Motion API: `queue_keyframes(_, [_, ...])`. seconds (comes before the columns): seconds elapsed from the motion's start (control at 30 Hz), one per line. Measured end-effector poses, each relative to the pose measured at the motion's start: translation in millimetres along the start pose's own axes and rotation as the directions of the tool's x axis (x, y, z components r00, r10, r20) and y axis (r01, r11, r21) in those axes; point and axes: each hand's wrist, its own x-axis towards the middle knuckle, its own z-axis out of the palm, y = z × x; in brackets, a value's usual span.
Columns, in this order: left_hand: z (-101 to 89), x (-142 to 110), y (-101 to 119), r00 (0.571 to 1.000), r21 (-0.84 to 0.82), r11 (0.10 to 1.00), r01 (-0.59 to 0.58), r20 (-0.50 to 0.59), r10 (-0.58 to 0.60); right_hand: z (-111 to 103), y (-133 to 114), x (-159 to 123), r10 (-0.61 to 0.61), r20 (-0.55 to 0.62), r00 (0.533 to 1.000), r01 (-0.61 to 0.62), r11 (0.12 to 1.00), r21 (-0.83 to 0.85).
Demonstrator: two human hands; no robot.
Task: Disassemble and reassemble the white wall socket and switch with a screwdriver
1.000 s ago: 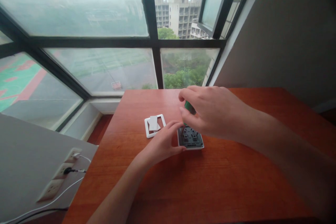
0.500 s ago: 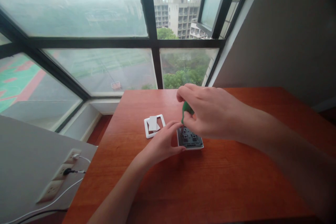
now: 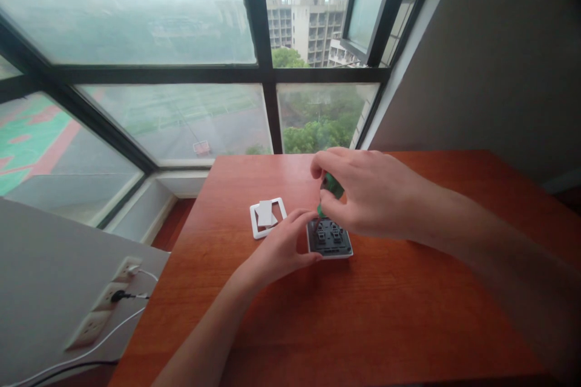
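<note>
A dark grey switch module with a white edge lies face-open on the reddish wooden table. My left hand pinches its left side with thumb and fingers, steadying it. My right hand hovers over the module's far edge, closed round a green-handled screwdriver that points down at the module. The tool's tip is hidden behind my fingers. A white switch frame with a loose white rocker plate on it lies just left of my left hand.
A large window with dark frames rises behind the table. A grey wall stands at the right. At lower left a grey surface carries a white power strip with a black plug and white cables.
My right hand has shifted slightly right and turned the green screwdriver in its fingers. My left hand and the module have stayed put.
</note>
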Motion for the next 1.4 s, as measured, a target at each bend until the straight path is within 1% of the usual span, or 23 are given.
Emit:
queue_keyframes(0.07, [0.0,0,-1,1.000,0.000,1.000,-0.003,0.003,0.003,3,4,2,-0.055,0.009,0.998,0.054,0.995,0.082])
queue_keyframes(0.1, [-0.1,0,-1,1.000,0.001,1.000,-0.007,0.005,0.007,6,5,4,-0.057,-0.007,0.998,0.058,0.995,0.075])
queue_keyframes(0.2, [-0.6,0,-1,1.000,0.001,1.000,-0.019,0.013,0.019,13,5,6,0.021,-0.088,0.996,-0.030,0.995,-0.097])
queue_keyframes(0.27, [-0.5,0,-1,1.000,0.001,1.000,-0.022,0.014,0.022,13,3,6,0.059,-0.112,0.992,-0.078,0.981,-0.175])
queue_keyframes(0.33, [0.2,0,-2,1.000,0.002,1.000,-0.021,0.001,0.021,10,2,4,0.054,-0.088,0.995,-0.066,0.988,-0.143])
queue_keyframes(0.43, [1.3,0,-3,1.000,0.004,1.000,-0.014,-0.014,0.014,5,3,2,-0.011,-0.028,1.000,0.011,1.000,-0.002])
queue_keyframes(0.5, [1.3,0,-3,1.000,0.004,1.000,-0.014,-0.010,0.014,4,4,1,-0.045,-0.008,0.999,0.046,0.997,0.054])
queue_keyframes(0.57, [0.6,0,-2,1.000,0.005,1.000,-0.020,0.001,0.020,5,4,2,-0.038,-0.032,0.999,0.039,0.999,0.009])
queue_keyframes(0.67, [-0.4,1,-1,1.000,0.010,1.000,-0.028,0.013,0.028,7,0,2,-0.020,-0.096,0.995,0.006,0.989,-0.144])
queue_keyframes(0.73, [-0.2,1,-1,1.000,0.011,1.000,-0.029,0.007,0.029,7,-2,1,-0.012,-0.103,0.995,-0.006,0.984,-0.180])
queue_keyframes(0.83, [0.8,1,-3,1.000,0.001,1.000,-0.026,-0.007,0.026,3,-2,-2,-0.014,-0.066,0.998,0.005,0.991,-0.130])
queue_keyframes(0.9, [1.0,1,-3,1.000,-0.004,1.000,-0.019,-0.009,0.019,3,0,-3,-0.053,-0.032,0.998,0.051,0.996,-0.068])
queue_keyframes(1.0, [0.1,1,-2,1.000,0.005,1.000,-0.011,0.002,0.011,6,2,-1,-0.094,-0.038,0.995,0.094,0.995,-0.020])
queue_keyframes(1.07, [-0.8,1,-1,1.000,0.011,1.000,-0.012,0.013,0.012,10,2,0,-0.062,-0.085,0.994,0.055,0.995,-0.082])
queue_keyframes(1.17, [-1.2,1,-1,1.000,0.008,1.000,-0.021,0.019,0.021,12,0,-1,0.032,-0.146,0.989,-0.060,0.979,-0.193])
queue_keyframes(1.23, [-0.7,1,-2,1.000,0.004,1.000,-0.024,0.013,0.024,10,1,-3,0.059,-0.130,0.990,-0.081,0.983,-0.167])
queue_keyframes(1.33, [-0.3,0,-2,1.000,-0.005,1.000,-0.024,0.007,0.024,6,3,-6,0.001,-0.071,0.998,-0.002,1.000,-0.023])
queue_keyframes(1.4, [-0.7,1,-1,1.000,-0.011,1.000,-0.026,0.008,0.026,6,5,-6,-0.031,-0.065,0.997,0.034,0.998,0.044])
